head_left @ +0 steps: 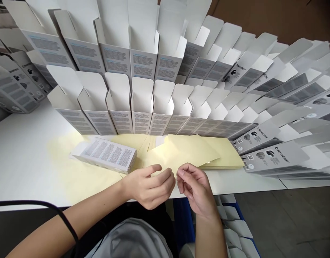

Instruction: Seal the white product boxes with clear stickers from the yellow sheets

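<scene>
The top yellow sheet (181, 152) lies at the front edge of the white worktop (25, 157), near the middle, and its near corner points straight at the two hands. The left hand (150, 188) is palm down on that edge with its fingers curled and thumb close to forefinger. The right hand (195, 188) faces it, just beside it, with its fingertips bunched. I can't tell whether either hand is pinching the sheet's corner or anything else.

A closed printed carton (108, 154) lies flat on its side to the left of the sheet. More yellow sheets (226, 154) are stacked to the right. Behind them a front row of open cartons (142, 111) stands with flaps up, and a taller back row (143, 53) rises behind it. Grey SilverCrest cartons (275, 157) lie tipped over at the right end. A black cable (46, 208) runs along the front edge on the left.
</scene>
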A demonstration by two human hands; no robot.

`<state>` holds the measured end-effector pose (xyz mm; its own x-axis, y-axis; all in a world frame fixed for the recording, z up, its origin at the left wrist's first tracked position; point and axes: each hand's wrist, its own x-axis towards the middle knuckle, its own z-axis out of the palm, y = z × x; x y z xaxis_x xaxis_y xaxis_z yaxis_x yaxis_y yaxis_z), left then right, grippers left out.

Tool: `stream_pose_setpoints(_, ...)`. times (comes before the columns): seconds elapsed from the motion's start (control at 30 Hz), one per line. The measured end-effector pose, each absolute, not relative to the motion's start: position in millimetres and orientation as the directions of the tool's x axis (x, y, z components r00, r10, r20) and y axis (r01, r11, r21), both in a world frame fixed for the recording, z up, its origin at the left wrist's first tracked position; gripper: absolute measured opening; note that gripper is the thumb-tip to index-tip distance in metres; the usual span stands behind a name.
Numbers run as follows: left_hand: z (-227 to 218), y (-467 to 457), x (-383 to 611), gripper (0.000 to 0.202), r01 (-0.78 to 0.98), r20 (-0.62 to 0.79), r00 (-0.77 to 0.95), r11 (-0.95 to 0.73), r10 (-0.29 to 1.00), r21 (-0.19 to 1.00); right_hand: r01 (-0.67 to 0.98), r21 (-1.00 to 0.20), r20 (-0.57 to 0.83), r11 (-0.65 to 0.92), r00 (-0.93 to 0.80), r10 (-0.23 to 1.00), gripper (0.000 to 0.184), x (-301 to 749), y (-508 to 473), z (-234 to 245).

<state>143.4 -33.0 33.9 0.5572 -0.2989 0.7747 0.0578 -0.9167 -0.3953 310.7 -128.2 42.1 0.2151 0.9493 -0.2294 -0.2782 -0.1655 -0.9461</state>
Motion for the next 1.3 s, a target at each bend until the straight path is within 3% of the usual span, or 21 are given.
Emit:
stream_pose_setpoints(0.1,29,-34,131,0.020,0.058,0.744,0.594,-0.907,-0.305,-0.418,-0.210,-0.964,-0.205,-0.167,0.178,0.962,0.030,307,-127,40)
stream_pose_setpoints(0.2,26,-37,114,0.024,0.099,0.750,0.622,-0.927,-0.227,-0.362,-0.164,-0.977,-0.165,-0.133,0.195,0.967,0.029,303,-123,38)
stream_pose_setpoints(0.3,21,-41,95,0.033,0.383,0.808,0.587,-0.898,0.056,-0.217,-0.209,-0.976,-0.119,-0.062,0.269,0.956,0.028,292,-112,35)
stream_pose_setpoints(0.4,12,-42,83,0.046,0.720,0.788,0.460,-0.691,0.409,-0.062,-0.318,-0.948,-0.091,0.030,0.360,0.929,0.025,272,-93,30)
stream_pose_setpoints(0.47,3,-40,79,0.057,0.808,0.740,0.416,-0.588,0.528,-0.035,-0.406,-0.912,-0.105,0.063,0.378,0.920,0.023,255,-81,26)
stream_pose_setpoints(0.7,-16,-34,82,0.055,0.850,0.755,0.394,-0.521,0.524,-0.082,-0.584,-0.812,-0.209,0.006,0.300,0.931,0.023,212,-57,7)
stream_pose_setpoints(1.3,-19,-35,84,0.061,0.834,0.771,0.355,-0.552,0.529,-0.004,-0.534,-0.839,-0.272,-0.103,0.249,0.929,0.032,198,-52,4)
